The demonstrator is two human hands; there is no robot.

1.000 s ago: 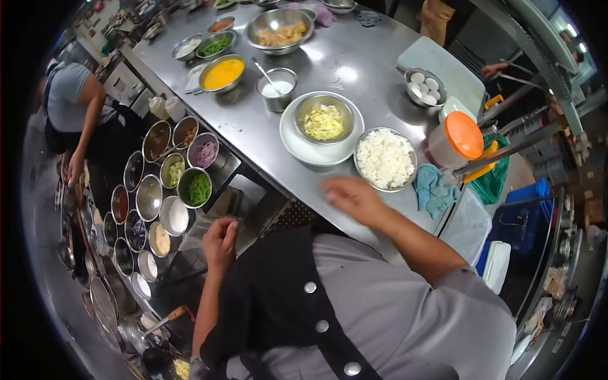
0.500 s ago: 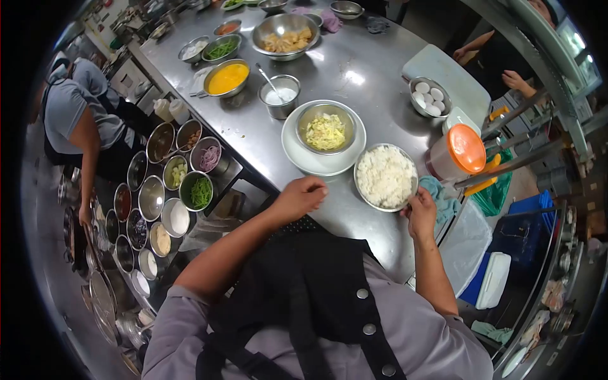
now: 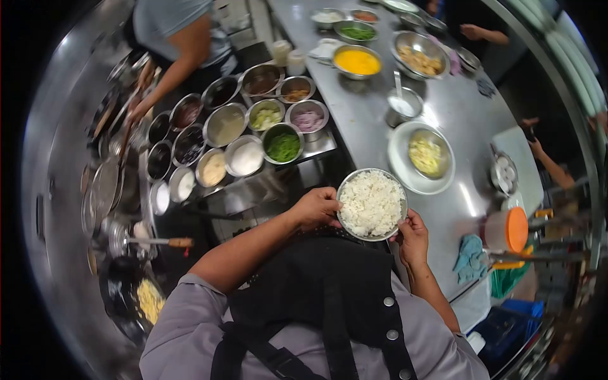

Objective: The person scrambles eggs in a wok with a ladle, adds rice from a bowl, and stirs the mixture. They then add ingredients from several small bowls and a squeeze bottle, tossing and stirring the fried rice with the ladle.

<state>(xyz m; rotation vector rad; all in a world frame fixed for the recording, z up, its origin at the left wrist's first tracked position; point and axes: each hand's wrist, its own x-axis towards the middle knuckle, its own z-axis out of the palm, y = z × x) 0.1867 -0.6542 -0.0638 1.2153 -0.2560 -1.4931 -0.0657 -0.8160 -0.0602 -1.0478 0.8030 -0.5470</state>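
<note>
A metal bowl of white rice [image 3: 372,204] is held in front of my apron, off the table. My left hand [image 3: 318,208] grips its left rim with the thumb and fingers. At the lower right of the rim, my right hand [image 3: 413,235] is closed on the same bowl. To the right on the table, a white plate [image 3: 397,166] bears a metal bowl of shredded yellow-green food [image 3: 427,155]. A wok [image 3: 120,297] with yellow egg-like pieces [image 3: 150,300] stands at the lower left.
Several metal pots of ingredients, with chopped greens [image 3: 282,147] nearest, stand to the left. A co-worker's arm [image 3: 177,73] reaches over the stove beyond. On the steel table [image 3: 361,120] are a bowl of yellow liquid [image 3: 357,61], an orange-lidded container [image 3: 516,229] and a teal cloth [image 3: 470,258].
The rice bowl has been lifted off the table and brought left towards my body. My left hand has taken hold of its rim. The view has turned left, bringing the wok into sight.
</note>
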